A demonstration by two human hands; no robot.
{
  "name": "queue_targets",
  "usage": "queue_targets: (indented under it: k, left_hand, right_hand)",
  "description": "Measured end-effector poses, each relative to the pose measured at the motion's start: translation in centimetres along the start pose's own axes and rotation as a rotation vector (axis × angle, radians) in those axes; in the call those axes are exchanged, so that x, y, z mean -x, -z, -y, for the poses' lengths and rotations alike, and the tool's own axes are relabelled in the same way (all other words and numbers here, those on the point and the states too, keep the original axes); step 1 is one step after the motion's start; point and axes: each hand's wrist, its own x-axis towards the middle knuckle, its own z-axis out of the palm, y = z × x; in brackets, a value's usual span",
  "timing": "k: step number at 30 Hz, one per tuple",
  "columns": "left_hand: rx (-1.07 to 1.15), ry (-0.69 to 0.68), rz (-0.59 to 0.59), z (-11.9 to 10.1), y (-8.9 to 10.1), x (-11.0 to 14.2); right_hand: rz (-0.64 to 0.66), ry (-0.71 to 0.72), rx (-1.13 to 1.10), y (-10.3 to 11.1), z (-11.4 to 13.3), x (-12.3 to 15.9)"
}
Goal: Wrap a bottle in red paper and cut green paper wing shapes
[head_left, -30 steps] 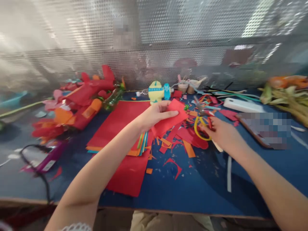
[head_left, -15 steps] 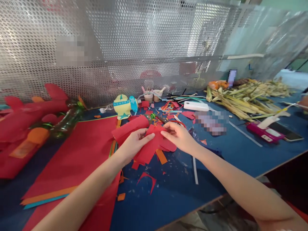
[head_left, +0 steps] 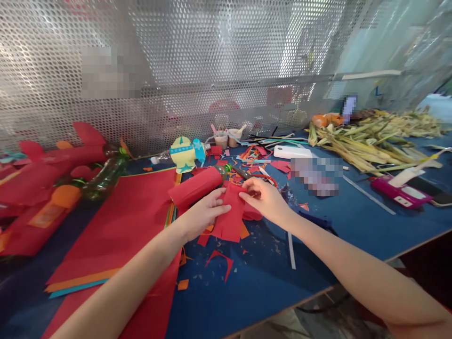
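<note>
Now that the scissors are no longer held by the right hand (head_left: 266,200), as they were a second ago, both hands are given over to one red paper piece (head_left: 229,221). Its upper right corner is pinched between the right thumb and fingers. Its upper left side is gripped by the left hand (head_left: 206,214), with the thumb laid across the front; how the left fingers are placed at the back cannot be told. Neither hand is spread wide.

Compared with half a second ago, the piece is turned more squarely, and its lower part is let down over the scraps. By this, it may be judged, cutting is set aside for the moment and the sheet is being arranged by hand.

The piece is held in front of the person, just beside a red-wrapped bottle (head_left: 196,186), whose green neck is left bare. To the left, a stack of red sheets (head_left: 116,226) is laid on the blue table (head_left: 212,306), with orange and blue edges shown beneath. Behind the wrapped bottle, a yellow paper figure (head_left: 182,154) trimmed with blue stars is seen. Whether the scissors are set down among the scraps (head_left: 219,258) cannot be made out with certainty.
</note>
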Motion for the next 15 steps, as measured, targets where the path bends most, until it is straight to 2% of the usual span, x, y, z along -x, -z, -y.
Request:
queue_targets:
  k: [4, 8, 10, 13, 14, 15]
  left_hand:
    - [-0.140, -0.050, 0.030, 0.1, 0.0, 0.2]
    - [-0.417, -0.100, -0.028, -0.5, 0.3, 0.2]
    - [-0.618, -0.264, -0.128, -1.4, 0.0, 0.7]
    - [-0.953, -0.617, -0.284, -2.8, -1.4, 3.3]
    - [-1.036, -0.709, -0.250, -3.1, -2.2, 4.7]
    - [-1.087, -0.795, -0.140, -3.1, -2.9, 6.3]
  right_hand:
    - [0.028, -0.066, -0.116, 0.0, -0.3, -0.3]
    - [0.065, -0.113, -0.240, 0.0, -0.9, -0.6]
    - [0.061, -0.117, -0.245, 0.0, -1.1, -0.7]
    - [0.059, -0.118, -0.244, 0.0, -1.2, -0.7]
    - [0.053, -0.116, -0.238, 0.0, -1.2, -0.7]
    - [0.046, -0.112, -0.229, 0.0, -1.2, -0.6]
